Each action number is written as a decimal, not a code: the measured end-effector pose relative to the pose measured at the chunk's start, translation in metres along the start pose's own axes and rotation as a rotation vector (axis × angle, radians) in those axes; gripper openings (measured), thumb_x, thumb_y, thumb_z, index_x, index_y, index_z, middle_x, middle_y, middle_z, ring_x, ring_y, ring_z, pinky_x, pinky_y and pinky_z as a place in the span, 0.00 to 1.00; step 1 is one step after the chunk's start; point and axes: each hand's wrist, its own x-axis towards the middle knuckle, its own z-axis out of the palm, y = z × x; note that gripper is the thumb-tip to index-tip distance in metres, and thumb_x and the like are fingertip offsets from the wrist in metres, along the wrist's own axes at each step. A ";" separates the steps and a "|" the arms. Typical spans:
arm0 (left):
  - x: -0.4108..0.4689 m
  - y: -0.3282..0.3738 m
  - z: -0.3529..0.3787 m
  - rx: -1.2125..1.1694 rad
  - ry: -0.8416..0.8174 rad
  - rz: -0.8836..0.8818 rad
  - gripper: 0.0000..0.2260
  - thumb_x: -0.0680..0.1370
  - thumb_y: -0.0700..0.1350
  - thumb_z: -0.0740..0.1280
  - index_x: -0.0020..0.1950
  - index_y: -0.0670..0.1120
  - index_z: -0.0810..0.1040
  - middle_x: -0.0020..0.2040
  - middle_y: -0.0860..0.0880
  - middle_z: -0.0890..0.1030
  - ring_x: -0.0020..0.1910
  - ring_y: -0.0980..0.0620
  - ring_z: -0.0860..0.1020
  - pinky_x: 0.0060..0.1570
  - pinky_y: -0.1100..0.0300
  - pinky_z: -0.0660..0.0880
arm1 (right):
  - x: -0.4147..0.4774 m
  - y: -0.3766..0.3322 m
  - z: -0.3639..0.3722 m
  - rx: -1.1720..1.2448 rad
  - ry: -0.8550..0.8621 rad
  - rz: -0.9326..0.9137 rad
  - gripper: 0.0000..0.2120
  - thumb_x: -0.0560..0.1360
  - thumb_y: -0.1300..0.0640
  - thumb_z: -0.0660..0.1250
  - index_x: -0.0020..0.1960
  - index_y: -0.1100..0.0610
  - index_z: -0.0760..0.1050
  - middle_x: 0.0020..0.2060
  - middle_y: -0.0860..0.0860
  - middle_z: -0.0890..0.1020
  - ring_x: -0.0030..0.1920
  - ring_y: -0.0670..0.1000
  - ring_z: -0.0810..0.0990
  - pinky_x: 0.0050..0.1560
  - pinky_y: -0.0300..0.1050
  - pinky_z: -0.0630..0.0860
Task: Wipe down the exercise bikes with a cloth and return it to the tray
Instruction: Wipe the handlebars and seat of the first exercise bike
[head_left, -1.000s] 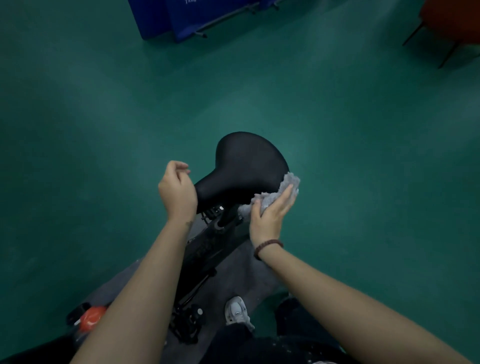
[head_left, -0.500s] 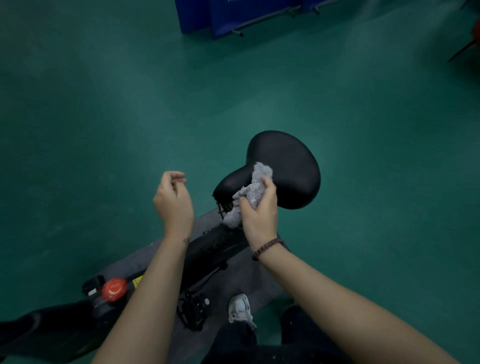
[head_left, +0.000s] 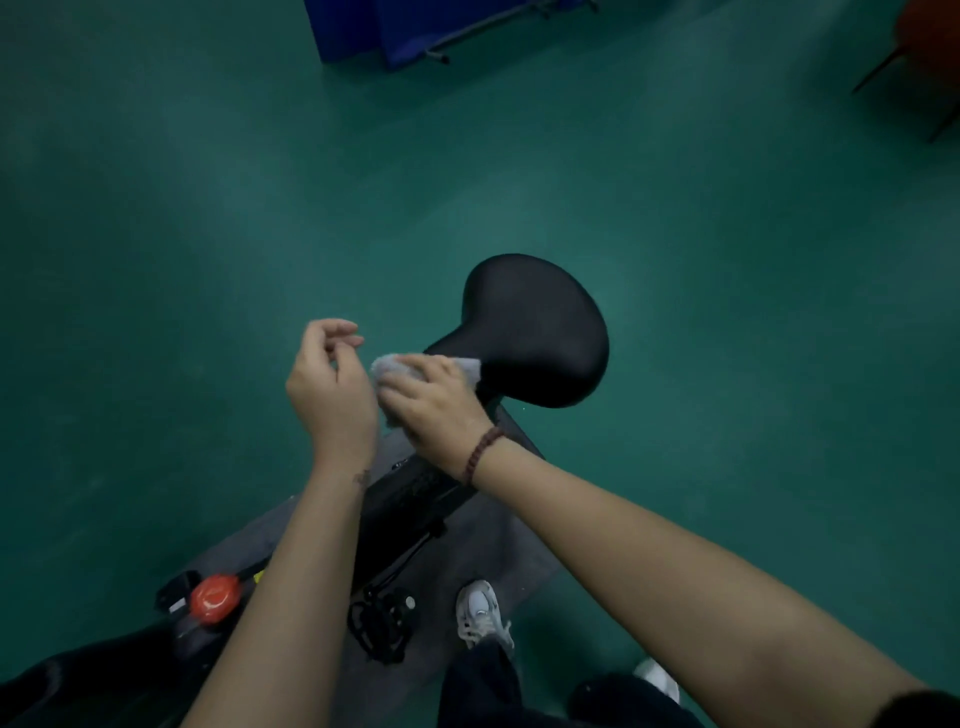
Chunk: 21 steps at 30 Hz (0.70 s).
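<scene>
The black saddle (head_left: 535, 327) of an exercise bike fills the middle of the head view, its narrow nose pointing toward me. My right hand (head_left: 434, 405) presses a grey cloth (head_left: 389, 366) over the nose of the saddle and covers most of the cloth. Just left of it my left hand (head_left: 330, 384) hovers with curled fingers and holds nothing. The bike's black frame (head_left: 410, 499) runs down beneath both hands. No tray is in view.
A red knob (head_left: 213, 597) sits on the frame at lower left, a black pedal (head_left: 384, 621) below the frame. The bike stands on a grey mat (head_left: 509, 551) on green floor. My shoes show at the bottom. Blue panels (head_left: 395, 26) and an orange chair (head_left: 930, 36) stand far off.
My right hand has slid the cloth from the saddle's right side across to its nose, toward the left. My left hand stayed curled beside the nose.
</scene>
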 end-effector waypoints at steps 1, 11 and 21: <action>-0.003 0.008 0.004 -0.004 -0.016 0.018 0.10 0.72 0.36 0.55 0.45 0.42 0.75 0.40 0.49 0.78 0.42 0.51 0.77 0.47 0.55 0.73 | -0.003 0.000 -0.006 0.041 -0.021 -0.060 0.08 0.65 0.62 0.64 0.40 0.56 0.80 0.43 0.52 0.83 0.45 0.59 0.79 0.44 0.49 0.73; -0.111 0.113 0.096 -0.017 -0.481 0.271 0.07 0.74 0.36 0.60 0.44 0.45 0.76 0.39 0.48 0.80 0.40 0.51 0.77 0.41 0.66 0.69 | -0.169 0.065 -0.126 0.048 -0.029 0.575 0.19 0.62 0.59 0.61 0.52 0.53 0.78 0.48 0.48 0.82 0.45 0.58 0.76 0.43 0.49 0.69; -0.351 0.225 0.193 -0.046 -1.071 0.831 0.05 0.75 0.43 0.63 0.47 0.45 0.77 0.41 0.52 0.79 0.41 0.54 0.75 0.42 0.63 0.67 | -0.415 0.084 -0.297 -0.212 0.412 1.141 0.16 0.67 0.56 0.65 0.55 0.54 0.76 0.51 0.49 0.81 0.48 0.57 0.74 0.50 0.49 0.69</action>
